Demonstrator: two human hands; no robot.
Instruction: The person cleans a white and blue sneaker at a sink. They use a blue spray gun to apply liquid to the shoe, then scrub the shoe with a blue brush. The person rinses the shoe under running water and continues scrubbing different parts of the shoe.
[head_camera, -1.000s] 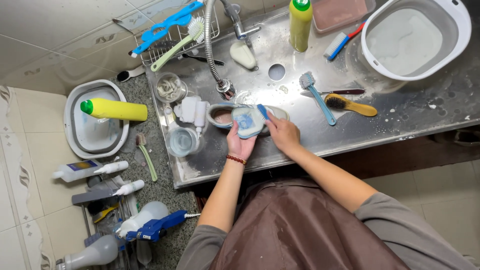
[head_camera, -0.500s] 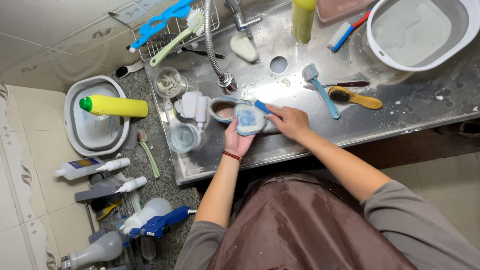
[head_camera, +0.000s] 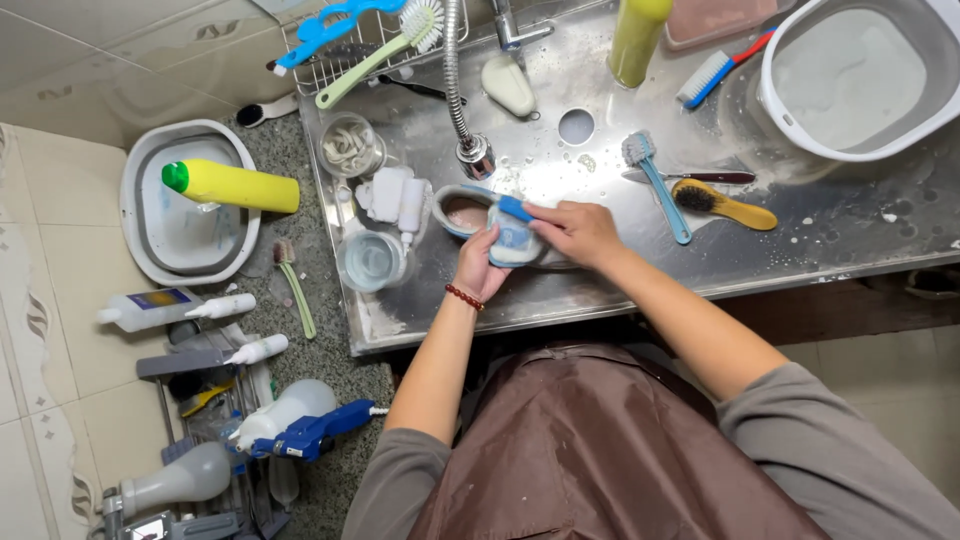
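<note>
Just below the bendy metal hose (head_camera: 456, 80), the left hand (head_camera: 478, 268) is gripping a small shoe (head_camera: 512, 237) while the right hand (head_camera: 578, 230) is squeezing a blue brush (head_camera: 515, 209) on it.

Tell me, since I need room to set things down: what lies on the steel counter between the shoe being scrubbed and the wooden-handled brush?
In the head view, between the shoe and the wooden-handled brush lie the right hand and a blue-handled brush.

left hand (head_camera: 481, 268) grips shoe (head_camera: 470, 212) below faucet head (head_camera: 476, 157) | right hand (head_camera: 578, 231) presses blue brush (head_camera: 514, 209) on insole (head_camera: 513, 240) | steel table (head_camera: 820, 225)
</note>
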